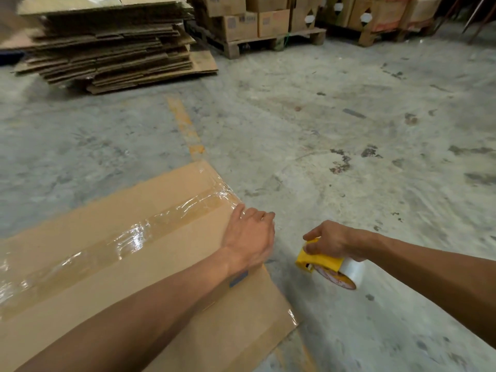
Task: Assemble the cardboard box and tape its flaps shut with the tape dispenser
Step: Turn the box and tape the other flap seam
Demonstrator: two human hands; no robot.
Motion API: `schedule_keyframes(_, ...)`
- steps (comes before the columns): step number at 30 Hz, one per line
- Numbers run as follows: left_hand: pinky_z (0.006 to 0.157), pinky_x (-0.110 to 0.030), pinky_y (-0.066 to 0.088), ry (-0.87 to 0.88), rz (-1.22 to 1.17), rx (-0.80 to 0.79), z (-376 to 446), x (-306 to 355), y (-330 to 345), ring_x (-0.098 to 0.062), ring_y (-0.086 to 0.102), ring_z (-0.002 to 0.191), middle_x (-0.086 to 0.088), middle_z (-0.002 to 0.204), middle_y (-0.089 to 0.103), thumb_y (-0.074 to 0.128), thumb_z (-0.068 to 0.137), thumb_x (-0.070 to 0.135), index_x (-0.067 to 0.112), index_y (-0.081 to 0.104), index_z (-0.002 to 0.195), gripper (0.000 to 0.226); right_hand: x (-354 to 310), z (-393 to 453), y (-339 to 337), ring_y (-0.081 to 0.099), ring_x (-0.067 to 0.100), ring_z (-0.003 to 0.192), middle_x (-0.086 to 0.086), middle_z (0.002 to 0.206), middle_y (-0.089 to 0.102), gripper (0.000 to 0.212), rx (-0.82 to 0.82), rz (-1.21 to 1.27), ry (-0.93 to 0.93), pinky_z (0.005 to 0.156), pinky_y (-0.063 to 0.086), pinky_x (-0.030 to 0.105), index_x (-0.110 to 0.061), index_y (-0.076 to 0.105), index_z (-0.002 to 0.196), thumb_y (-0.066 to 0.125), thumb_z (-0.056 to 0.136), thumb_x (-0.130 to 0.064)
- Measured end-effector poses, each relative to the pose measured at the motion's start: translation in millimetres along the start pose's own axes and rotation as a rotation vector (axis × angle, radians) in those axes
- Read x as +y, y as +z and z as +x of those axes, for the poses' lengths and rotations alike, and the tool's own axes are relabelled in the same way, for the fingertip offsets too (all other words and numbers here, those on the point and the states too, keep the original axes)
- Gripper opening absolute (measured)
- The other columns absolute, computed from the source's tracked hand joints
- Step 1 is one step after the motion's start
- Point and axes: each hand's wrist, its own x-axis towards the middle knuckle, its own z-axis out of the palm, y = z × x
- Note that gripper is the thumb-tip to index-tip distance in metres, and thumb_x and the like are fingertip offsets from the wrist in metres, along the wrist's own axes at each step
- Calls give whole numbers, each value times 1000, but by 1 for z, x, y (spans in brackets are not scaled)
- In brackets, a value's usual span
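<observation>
Left hand (pixel 248 234) flat, fingers curled over cardboard box (pixel 166 269) edge – rub clear tape (pixel 128 237) end down firmly. Right hand (pixel 332 241) gripping yellow tape dispenser (pixel 326 265) – keep clear.

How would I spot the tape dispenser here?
Find the big cardboard box taped along its seam, low on the left. Just off its right edge, above the concrete floor, the right hand grips the tape dispenser: bright yellow, carrying a clear roll.

The cardboard box (pixel 112 267) runs off the left and bottom edges.
</observation>
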Motion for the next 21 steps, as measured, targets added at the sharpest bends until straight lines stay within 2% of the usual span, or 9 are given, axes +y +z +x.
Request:
schedule_keyframes(2,109,-37,23,-23,-127,49,5,-15,-6,-19,51,123,1,130,61,28,98,38,21,57,129,46,-2,2,-3,53,27,120,7,138,54,50,22,3,-20,100,45,33,-20,55,139,65,91,-33)
schedule_keyframes(4,110,-38,27,-53,-162,97,11,-43,-12,-20,47,127,-3,134,57,35,96,40,19,57,129,44,-4,5,-7,55,26,118,8,137,55,50,47,25,-37,97,47,33,-21,56,139,66,91,-34)
schedule_keyframes(8,100,-35,40,-9,-179,127,14,-95,-14,-21,56,110,0,112,63,42,95,33,15,63,112,33,-10,10,-13,53,21,107,8,138,55,49,78,77,-65,86,43,27,-22,56,139,65,92,-34)
schedule_keyframes(13,107,-40,34,1,-187,103,14,-95,-10,-13,49,113,7,110,61,37,96,39,21,59,107,31,-15,15,-18,51,21,106,9,141,52,49,94,95,-82,85,41,26,-22,54,140,64,93,-34)
schedule_keyframes(17,116,-37,22,-11,-184,66,8,-89,-9,-10,43,121,9,117,55,34,95,49,23,54,114,38,-21,14,-24,50,21,103,10,142,50,50,104,140,-104,83,42,27,-21,54,140,64,93,-33)
schedule_keyframes(21,114,-36,26,28,-176,62,-3,-81,-8,-10,45,116,9,114,54,36,94,51,24,53,112,37,-28,16,-32,55,23,106,9,136,55,49,175,229,-132,85,44,29,-21,56,138,66,92,-32)
